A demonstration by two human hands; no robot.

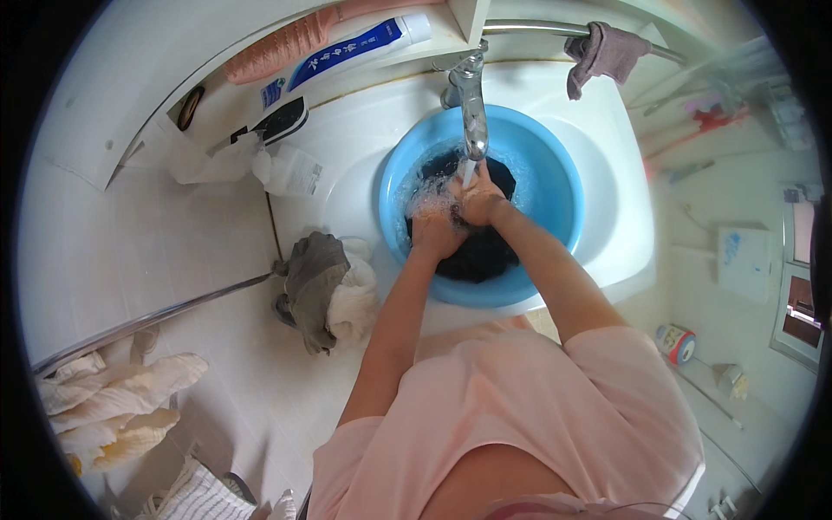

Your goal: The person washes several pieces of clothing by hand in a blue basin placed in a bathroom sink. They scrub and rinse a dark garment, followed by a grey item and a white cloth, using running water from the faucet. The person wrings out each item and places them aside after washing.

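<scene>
A light blue plastic basin sits in the white sink, with water, suds and a soaked black cloth in it. From the chrome faucet a stream of water runs down onto my right hand. Its fingers look spread apart over the black cloth, though splashing blurs their tips. Just left of it, my left hand reaches into the suds against the cloth. Foam and water hide its fingers, so I cannot tell whether they grip the cloth.
A grey cloth and a white cloth hang at the sink's left side. A clear plastic bottle and a black-headed brush lie on the left ledge. Above are a blue toothpaste tube and a pink comb. A brownish cloth drapes over the rail.
</scene>
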